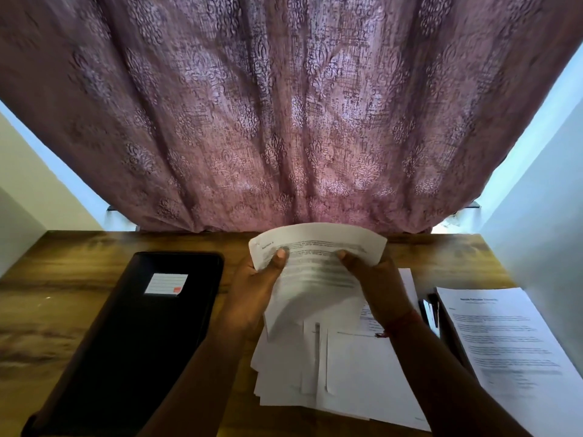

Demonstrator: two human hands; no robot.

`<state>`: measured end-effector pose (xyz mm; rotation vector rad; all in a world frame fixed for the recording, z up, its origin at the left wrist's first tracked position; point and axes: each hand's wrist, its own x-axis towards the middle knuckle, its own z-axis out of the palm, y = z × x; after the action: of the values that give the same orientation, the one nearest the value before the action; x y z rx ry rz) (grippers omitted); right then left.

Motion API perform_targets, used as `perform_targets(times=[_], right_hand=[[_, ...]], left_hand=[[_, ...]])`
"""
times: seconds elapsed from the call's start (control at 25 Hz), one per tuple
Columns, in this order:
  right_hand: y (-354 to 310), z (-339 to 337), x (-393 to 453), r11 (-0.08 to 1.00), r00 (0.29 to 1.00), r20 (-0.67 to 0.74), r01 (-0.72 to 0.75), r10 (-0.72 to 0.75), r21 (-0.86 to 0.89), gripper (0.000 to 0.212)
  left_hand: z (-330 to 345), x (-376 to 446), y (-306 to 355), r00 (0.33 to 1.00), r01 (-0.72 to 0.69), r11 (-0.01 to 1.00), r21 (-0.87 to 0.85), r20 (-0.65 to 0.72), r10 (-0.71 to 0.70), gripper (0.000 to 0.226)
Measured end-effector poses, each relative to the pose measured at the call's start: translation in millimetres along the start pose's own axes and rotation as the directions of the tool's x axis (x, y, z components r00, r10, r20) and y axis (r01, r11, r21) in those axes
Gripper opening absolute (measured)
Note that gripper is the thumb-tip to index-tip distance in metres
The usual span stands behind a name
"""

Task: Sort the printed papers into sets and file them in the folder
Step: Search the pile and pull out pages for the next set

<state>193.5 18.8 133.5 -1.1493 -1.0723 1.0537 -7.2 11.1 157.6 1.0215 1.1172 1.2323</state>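
Sorting under way. Left hand and right hand grip a printed sheet over the loose pile. One set right. Black folder left, closed, nothing filed.

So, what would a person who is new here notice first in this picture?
The large mauve patterned curtain fills the upper half behind the wooden desk. At centre, the left hand and right hand hold a curved printed white sheet above loose papers. A closed black folder lies left.
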Motion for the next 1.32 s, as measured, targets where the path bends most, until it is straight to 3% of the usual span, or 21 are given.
perform_targets(times=[0.16,0.28,0.44,0.56,0.72,0.88,1.04,1.12,1.2,1.32], right_hand=[[3.4,12.4,-7.2,0.997,0.994,-0.088,0.066,-0.069,-0.029,0.014],[17.4,20.6,-16.3,0.999,0.984,-0.176,-0.028,0.022,-0.033,0.005],[25.7,18.5,-16.1,0.998,0.974,-0.222,-0.05,0.04,-0.041,0.002],[29.4,16.4,-18.5,0.995,0.985,-0.167,-0.058,0.044,-0.081,0.006],[6.4,-3.6,-6.2,0.986,0.995,-0.009,0.093,-0.095,-0.141,0.024],[-21.1,-15.4,16.7,0.919,0.951,0.121,0.306,-0.284,-0.247,0.023],[-20.1,-17.4,23.3,0.903,0.943,0.133,0.332,-0.306,-0.274,0.009],[-10.3,-16.5,21.8,0.943,0.956,0.088,0.292,-0.281,-0.161,0.01],[3.1,-9.9,15.6,0.991,0.989,0.073,0.128,-0.132,0.046,0.021],[17.3,3.9,0.3,0.999,0.995,0.089,-0.049,0.048,0.007,0.024]], left_hand=[[5.2,0.7,-5.8,0.993,-0.017,1.0,-0.001,-0.114,0.017,0.037],[7.3,-3.8,-15.9,0.985,0.031,0.996,0.086,-0.172,-0.016,0.028],[7.5,-4.5,-20.3,0.992,0.029,0.996,0.084,-0.128,-0.018,0.021],[3.1,-4.3,-21.6,0.991,0.007,0.997,0.076,-0.134,0.003,0.014],[-7.9,-3.8,-6.4,0.994,-0.083,0.997,0.006,-0.067,0.083,0.018],[-16.8,6.1,14.8,0.976,-0.206,0.977,0.051,-0.056,0.209,0.017],[-16.0,7.8,12.8,0.977,-0.211,0.977,-0.033,-0.048,0.209,0.015],[-15.5,8.5,7.4,0.986,-0.163,0.984,-0.076,-0.036,0.161,0.026],[-12.5,7.0,-1.7,0.999,-0.054,0.994,-0.094,0.001,0.054,0.028],[-3.7,4.9,-12.9,0.999,0.05,0.996,-0.068,-0.018,-0.052,0.017]])
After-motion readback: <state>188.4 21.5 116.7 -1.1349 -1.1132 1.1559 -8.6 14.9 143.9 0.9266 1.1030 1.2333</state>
